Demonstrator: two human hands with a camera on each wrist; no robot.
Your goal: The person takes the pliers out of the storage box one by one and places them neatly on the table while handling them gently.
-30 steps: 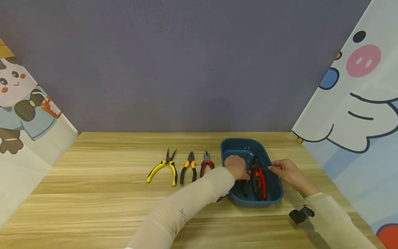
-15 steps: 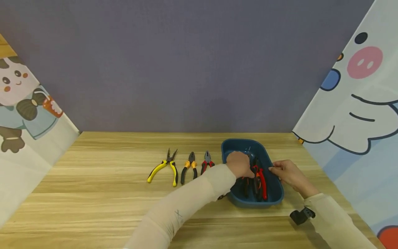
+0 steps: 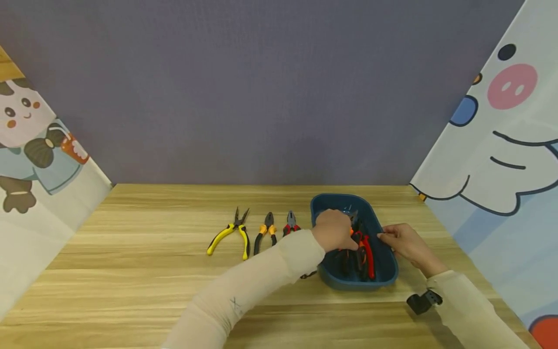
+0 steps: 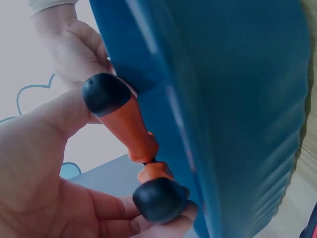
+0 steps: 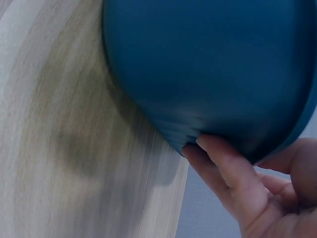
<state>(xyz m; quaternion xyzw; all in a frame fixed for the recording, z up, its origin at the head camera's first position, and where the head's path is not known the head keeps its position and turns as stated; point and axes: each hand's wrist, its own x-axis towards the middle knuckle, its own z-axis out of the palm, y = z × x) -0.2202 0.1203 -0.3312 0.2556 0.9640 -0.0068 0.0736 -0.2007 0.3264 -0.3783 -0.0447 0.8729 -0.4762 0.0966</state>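
Note:
My left hand (image 3: pixel 333 230) reaches into a blue plastic bin (image 3: pixel 332 203). Its thumb and fingers grip pliers with orange-and-black handles (image 4: pixel 126 126), whose handle ends face the left wrist camera. A metal plier head shows just beyond that hand in the head view. Red-handled pliers (image 3: pixel 370 261) lie in the bin beside other dark-handled ones, partly covered by the hand. At the bin's right side, my right hand (image 3: pixel 405 245) pinches the rim between thumb and fingers, with fingertips (image 5: pixel 210 144) against the outer wall in the right wrist view.
Left of the bin, a row of pliers lies on the wooden table (image 3: pixel 144 271): yellow-and-black long-nose pliers (image 3: pixel 226 231), orange-and-black pliers (image 3: pixel 263 230) and red-and-black pliers (image 3: pixel 291 225). The left sleeve partly covers the row. A grey panel (image 3: pixel 261 97) stands behind.
My left hand has moved slightly left within the bin, bringing a metal plier head into sight beside it. The right hand stays on the rim.

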